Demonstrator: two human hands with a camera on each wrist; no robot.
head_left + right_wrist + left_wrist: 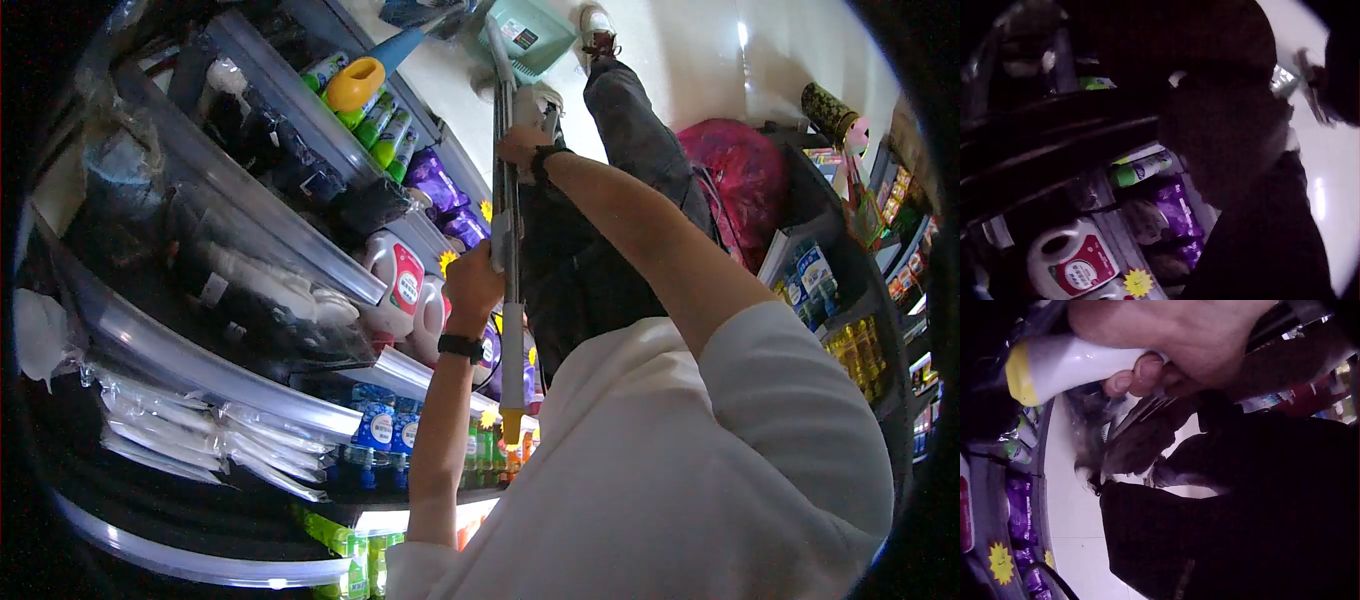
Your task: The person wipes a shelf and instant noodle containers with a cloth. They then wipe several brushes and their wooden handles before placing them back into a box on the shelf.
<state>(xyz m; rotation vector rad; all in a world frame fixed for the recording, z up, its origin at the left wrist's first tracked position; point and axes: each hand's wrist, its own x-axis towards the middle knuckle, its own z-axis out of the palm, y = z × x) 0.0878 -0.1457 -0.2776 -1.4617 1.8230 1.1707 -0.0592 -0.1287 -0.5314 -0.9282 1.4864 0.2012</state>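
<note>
Long metal poles (508, 180) run up the middle of the head view, with a white sleeve ending in a yellow tip (512, 425). My right hand (522, 150) grips them near the upper part. Lower down, my left hand (474, 290) has its fingers curled round the poles. In the left wrist view, the left hand (1179, 344) is beside a white handle (1079, 362) with a yellow end, and its fingertips show beneath. Dark shadow covers most of the right hand (1229, 125) in the right wrist view, with the poles (1060, 150) crossing to the left.
Curved shelves (240, 370) on the left hold detergent jugs (395, 280), purple packs (435, 180) and green bottles. A pale green basket (535, 35) is on the floor by the feet. At the right are a pink bag (735, 180) and more shelves.
</note>
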